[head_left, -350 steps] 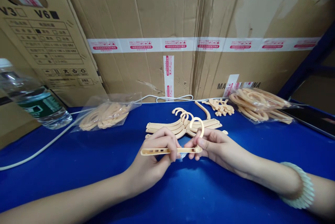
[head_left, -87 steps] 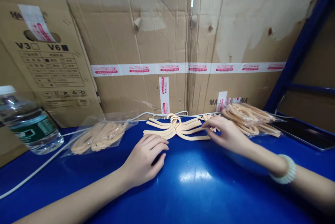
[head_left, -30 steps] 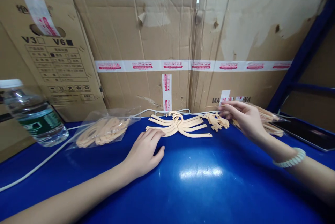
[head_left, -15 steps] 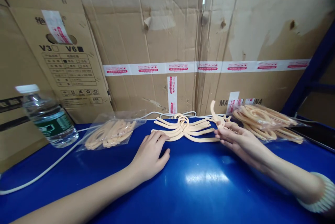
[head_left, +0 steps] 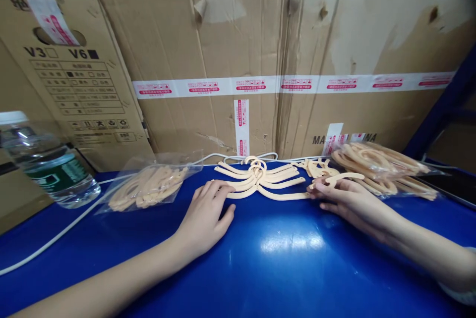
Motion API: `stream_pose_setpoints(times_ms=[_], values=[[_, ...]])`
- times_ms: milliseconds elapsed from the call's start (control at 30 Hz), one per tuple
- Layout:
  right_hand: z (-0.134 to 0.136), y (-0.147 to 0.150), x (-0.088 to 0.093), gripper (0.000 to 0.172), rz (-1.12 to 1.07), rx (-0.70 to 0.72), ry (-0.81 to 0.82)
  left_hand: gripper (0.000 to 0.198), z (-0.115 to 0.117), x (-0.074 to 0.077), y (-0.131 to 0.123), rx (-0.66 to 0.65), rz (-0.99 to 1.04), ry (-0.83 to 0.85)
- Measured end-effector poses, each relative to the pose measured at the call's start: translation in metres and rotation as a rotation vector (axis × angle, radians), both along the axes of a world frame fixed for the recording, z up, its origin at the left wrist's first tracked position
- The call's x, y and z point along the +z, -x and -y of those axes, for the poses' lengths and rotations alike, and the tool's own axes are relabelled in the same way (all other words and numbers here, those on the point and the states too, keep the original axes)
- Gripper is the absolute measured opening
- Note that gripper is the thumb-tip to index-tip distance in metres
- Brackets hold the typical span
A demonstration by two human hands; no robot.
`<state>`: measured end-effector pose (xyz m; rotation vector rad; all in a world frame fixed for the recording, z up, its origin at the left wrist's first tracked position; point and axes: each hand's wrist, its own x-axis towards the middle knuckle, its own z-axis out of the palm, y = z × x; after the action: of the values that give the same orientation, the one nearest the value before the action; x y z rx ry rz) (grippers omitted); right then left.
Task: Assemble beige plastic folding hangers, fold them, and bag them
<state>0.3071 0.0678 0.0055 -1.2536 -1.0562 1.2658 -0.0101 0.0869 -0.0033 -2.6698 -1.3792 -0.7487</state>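
My left hand lies flat on the blue table, fingers stretched out, fingertips touching the left end of a stack of beige plastic hangers. My right hand rests on the table to the right of the stack, its fingers closed on a loose curved beige hanger arm that lies nearly level. A small heap of beige hook pieces sits just behind that hand.
A clear bag of beige parts lies at the left, a second bag at the right. A water bottle stands far left, with a white cable running along the table. Cardboard boxes wall off the back. A dark tablet lies far right.
My right hand reached to the right bag, came back with a curved beige piece, and has tipped that piece from upright to nearly level. My left hand has stayed by the stack.
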Motion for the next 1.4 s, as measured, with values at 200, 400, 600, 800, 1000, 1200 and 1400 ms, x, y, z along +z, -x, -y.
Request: stream_pose_setpoints(times_ms=[200, 400, 600, 800, 1000, 1200, 1400], values=[[0.001, 0.002, -0.007, 0.04, 0.095, -0.049, -0.065, 0.022, -0.001, -0.001, 0.0, -0.014, -0.003, 0.03], [0.002, 0.002, -0.011, 0.043, 0.249, -0.001, -0.099, 0.018, -0.002, -0.002, 0.001, -0.037, 0.036, 0.068], [0.002, 0.002, -0.012, 0.045, 0.339, 0.029, -0.122, 0.02, -0.003, -0.003, 0.001, -0.098, 0.051, 0.115], [0.002, 0.004, -0.008, 0.044, 0.281, 0.019, -0.087, 0.023, -0.004, -0.004, 0.002, -0.168, 0.078, 0.111], [0.003, 0.007, 0.0, 0.035, 0.052, -0.052, -0.008, 0.026, -0.005, -0.006, 0.004, -0.222, 0.137, 0.075], [0.002, 0.008, 0.008, 0.023, -0.098, -0.025, 0.039, 0.024, -0.005, -0.002, 0.003, -0.228, 0.211, 0.074], [0.004, 0.009, 0.009, 0.022, -0.206, 0.143, 0.101, 0.021, -0.003, 0.0, 0.003, -0.231, 0.22, 0.045]])
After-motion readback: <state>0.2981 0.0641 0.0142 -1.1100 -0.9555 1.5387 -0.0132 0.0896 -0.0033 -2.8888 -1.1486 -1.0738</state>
